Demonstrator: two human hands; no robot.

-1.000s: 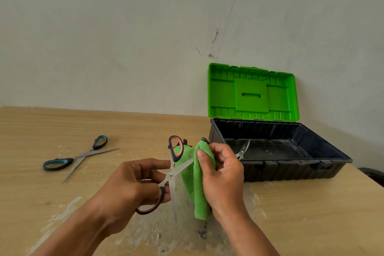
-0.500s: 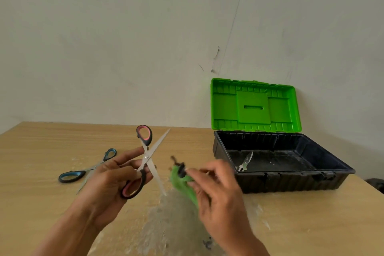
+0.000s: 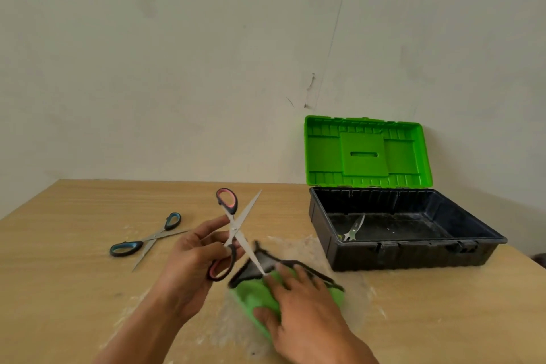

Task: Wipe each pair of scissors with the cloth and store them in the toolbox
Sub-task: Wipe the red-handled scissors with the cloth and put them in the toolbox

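Observation:
My left hand holds the red-and-black-handled scissors upright with the blades spread open in an X. One blade tip points down at the green cloth, which has a dark edge and lies on the table. My right hand rests on the cloth with fingers gripping it. A blue-handled pair of scissors lies open on the table to the left. The toolbox stands open at the right, green lid up, with a small metal tool lying inside.
The wooden table has whitish scuffed patches under and around the cloth. A plain wall runs behind the table. The table's right edge passes just beyond the toolbox.
My right hand has let the cloth down from the scissors onto the table and now presses on it. My left hand lifted the red scissors upright and to the left.

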